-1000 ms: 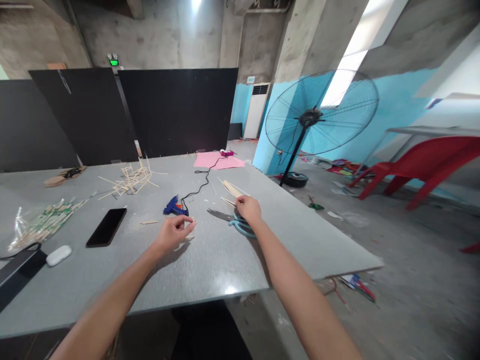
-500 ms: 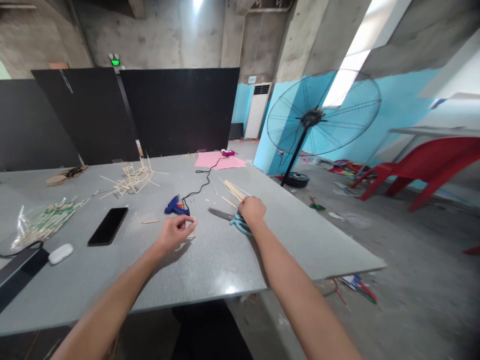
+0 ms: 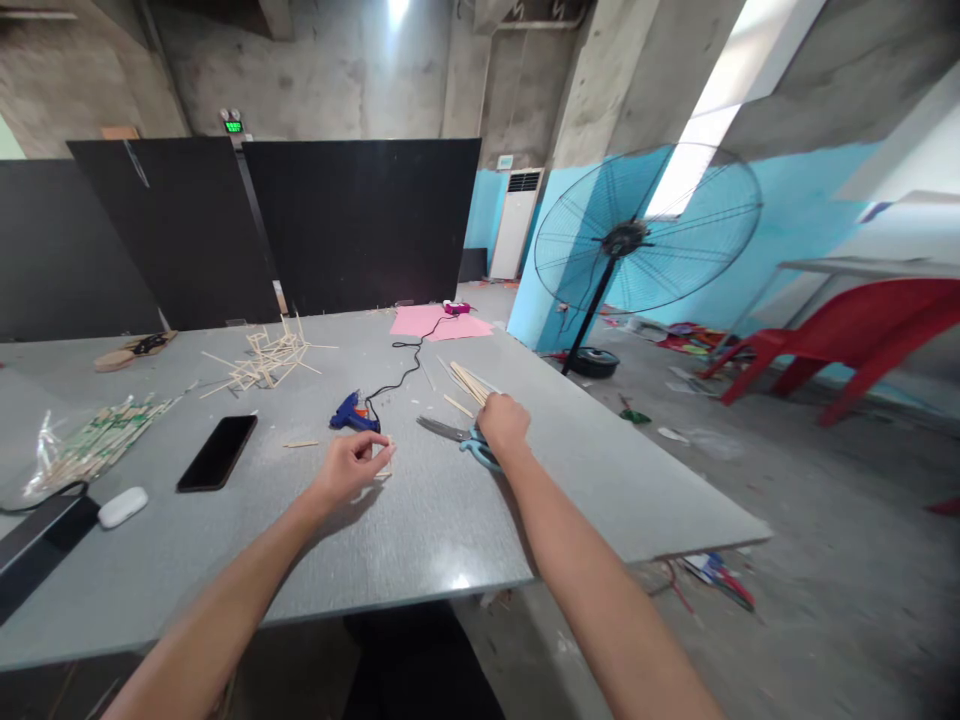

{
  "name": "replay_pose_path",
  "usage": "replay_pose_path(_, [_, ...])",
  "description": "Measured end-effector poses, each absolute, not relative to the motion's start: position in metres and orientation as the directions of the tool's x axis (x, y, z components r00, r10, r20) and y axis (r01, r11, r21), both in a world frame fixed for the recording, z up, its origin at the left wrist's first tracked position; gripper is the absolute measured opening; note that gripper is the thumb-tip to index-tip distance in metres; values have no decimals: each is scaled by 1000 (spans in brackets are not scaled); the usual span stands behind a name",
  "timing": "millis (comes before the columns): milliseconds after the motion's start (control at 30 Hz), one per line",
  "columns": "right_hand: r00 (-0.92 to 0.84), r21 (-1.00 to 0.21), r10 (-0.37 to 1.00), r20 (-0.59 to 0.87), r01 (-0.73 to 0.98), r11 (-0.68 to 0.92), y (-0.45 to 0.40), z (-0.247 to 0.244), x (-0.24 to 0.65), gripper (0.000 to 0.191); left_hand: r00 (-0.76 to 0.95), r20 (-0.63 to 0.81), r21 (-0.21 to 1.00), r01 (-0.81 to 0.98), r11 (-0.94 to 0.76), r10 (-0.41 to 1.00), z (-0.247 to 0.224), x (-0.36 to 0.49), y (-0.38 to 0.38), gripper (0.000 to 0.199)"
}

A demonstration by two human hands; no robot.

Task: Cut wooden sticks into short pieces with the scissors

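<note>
Thumb and fingertips of my left hand (image 3: 354, 466) are pinched together on a small piece of thin wooden stick (image 3: 384, 474) just above the grey table (image 3: 420, 540). My right hand (image 3: 504, 420) is closed at the near end of a bundle of wooden sticks (image 3: 466, 380); its fingertips are hidden from me. Light-blue-handled scissors (image 3: 480, 450) lie beside and partly under that hand, blades pointing left. A blue glue gun (image 3: 352, 411) rests just beyond my left hand, its black cord running back. One loose stick (image 3: 301, 443) lies left of my left hand.
A tangled stick structure (image 3: 270, 358) stands at the back left. Nearer are a black phone (image 3: 217, 453), a bag of sticks (image 3: 105, 440), a white case (image 3: 123, 507) and a black box (image 3: 45, 550). Pink paper (image 3: 420, 320) lies at the back edge. A large fan (image 3: 624, 238) stands beyond the table.
</note>
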State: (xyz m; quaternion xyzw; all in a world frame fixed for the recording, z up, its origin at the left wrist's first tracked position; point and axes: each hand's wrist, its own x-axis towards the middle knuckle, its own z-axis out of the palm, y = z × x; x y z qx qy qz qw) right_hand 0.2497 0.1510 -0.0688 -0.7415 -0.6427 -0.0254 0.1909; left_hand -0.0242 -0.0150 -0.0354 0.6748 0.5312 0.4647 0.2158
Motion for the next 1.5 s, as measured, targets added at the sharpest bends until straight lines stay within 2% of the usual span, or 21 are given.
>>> replay_pose_path(400, [236,-334,935,265,932,-141,157,-73,252,31,23,398,760,551,-344,917,-41,-27,-12,37])
replay_pose_path(533, [245,-369,920,307,921,-122,155,-71,254,34,13,408,760,550,-347,913,-43,-29,-11,36])
replay_pose_path(633, [263,-483,871,414,875,-35,153,-68,256,34,4,408,761,551,-342,913,-42,-29,-12,37])
replay_pose_path(767, [317,-692,741,592,671,265,154,-61,253,29,15,389,760,559,-331,921,-40,-28,-13,36])
replay_pose_path(900, [392,-822,725,567,332,463,152,-56,241,37,14,414,743,573,-347,910,-43,-28,-12,32])
replay_pose_path(1033, [389,-890,814,430,35,454,146,-56,230,39,85,505,643,626,-440,859,-49,-28,-9,25])
replay_pose_path(1167, [399,-909,870,290,-170,381,144,-56,223,40,174,612,517,650,-557,771,-53,-27,-6,23])
replay_pose_path(1367, [419,-845,883,210,-377,379,140,-49,218,42,168,517,573,661,-485,839,-59,-26,-2,28])
replay_pose_path(1500, [438,-799,889,134,-483,359,136,-40,221,32,70,459,704,579,-411,886,-59,-22,-1,32])
